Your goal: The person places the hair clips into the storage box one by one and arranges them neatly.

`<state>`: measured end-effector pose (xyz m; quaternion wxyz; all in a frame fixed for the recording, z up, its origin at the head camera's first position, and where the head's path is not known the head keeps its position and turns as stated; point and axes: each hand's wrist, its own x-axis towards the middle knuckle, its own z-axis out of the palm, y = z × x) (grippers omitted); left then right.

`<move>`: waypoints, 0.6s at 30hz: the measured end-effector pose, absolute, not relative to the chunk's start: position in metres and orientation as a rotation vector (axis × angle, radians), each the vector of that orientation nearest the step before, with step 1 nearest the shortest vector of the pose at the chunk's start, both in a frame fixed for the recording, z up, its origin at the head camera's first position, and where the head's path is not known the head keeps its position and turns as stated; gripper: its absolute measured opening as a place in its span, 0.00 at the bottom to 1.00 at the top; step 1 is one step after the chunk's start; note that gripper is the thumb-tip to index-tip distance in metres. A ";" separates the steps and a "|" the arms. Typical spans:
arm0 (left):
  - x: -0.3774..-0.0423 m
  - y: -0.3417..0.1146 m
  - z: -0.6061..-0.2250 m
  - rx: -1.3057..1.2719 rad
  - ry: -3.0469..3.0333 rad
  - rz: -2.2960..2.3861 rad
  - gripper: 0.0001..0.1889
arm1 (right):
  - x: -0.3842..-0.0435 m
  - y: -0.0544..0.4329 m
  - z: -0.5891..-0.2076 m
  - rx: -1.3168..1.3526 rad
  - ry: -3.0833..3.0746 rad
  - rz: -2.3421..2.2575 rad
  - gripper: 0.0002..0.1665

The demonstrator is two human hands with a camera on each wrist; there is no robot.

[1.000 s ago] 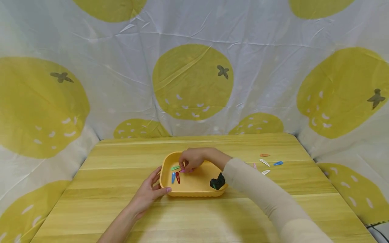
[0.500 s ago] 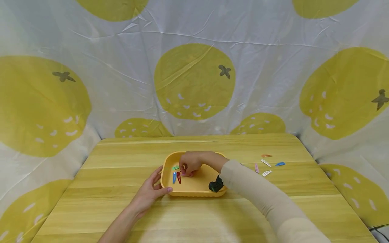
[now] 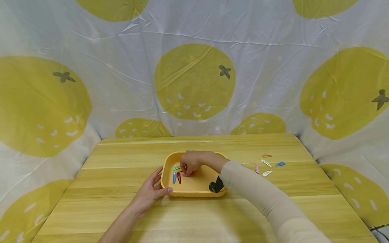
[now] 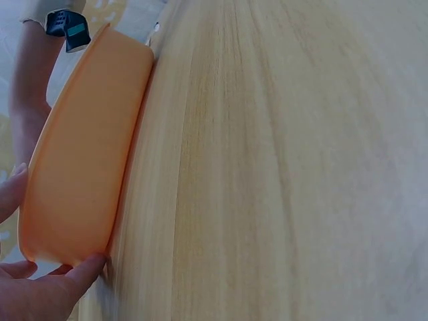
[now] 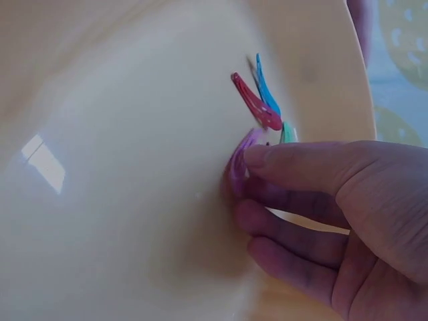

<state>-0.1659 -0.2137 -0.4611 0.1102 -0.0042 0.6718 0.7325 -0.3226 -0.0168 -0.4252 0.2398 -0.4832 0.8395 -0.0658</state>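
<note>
My right hand (image 3: pixel 192 162) reaches into a yellow plastic tray (image 3: pixel 194 194) and pinches a purple snap hair clip (image 5: pixel 239 164) between thumb and fingertips, low at the tray floor. Beside it on the floor lie a red hair clip (image 3: pixel 178 178), a blue hair clip (image 3: pixel 174 178) and a green hair clip (image 3: pixel 176 167); the right wrist view shows the green one partly hidden behind my thumb. My left hand (image 3: pixel 151 189) grips the tray's left end, its thumb on the near rim and the fingers around the side wall.
To the tray's right, on the wooden table (image 3: pixel 100 202), lie an orange clip (image 3: pixel 266 155), a blue clip (image 3: pixel 280 164), a pink clip (image 3: pixel 256 168) and white clips (image 3: pixel 267 173). A dark wrist camera (image 3: pixel 216 185) on my right arm hangs over the tray's near right corner.
My right hand has shifted slightly toward the tray's near side with the purple clip, which is now lower and right of the red one. The left hand keeps its hold.
</note>
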 end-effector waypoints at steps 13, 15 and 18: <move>-0.166 -0.215 -0.462 0.001 1.965 2.155 0.51 | -0.326 -0.005 -0.411 -1.336 2.268 -0.264 0.02; -0.166 -0.215 -0.462 0.004 1.965 2.155 0.51 | -0.326 -0.002 -0.408 -1.344 2.260 -0.276 0.02; -0.166 -0.215 -0.462 0.007 1.967 2.155 0.51 | -0.327 0.003 -0.403 -1.328 2.243 -0.305 0.04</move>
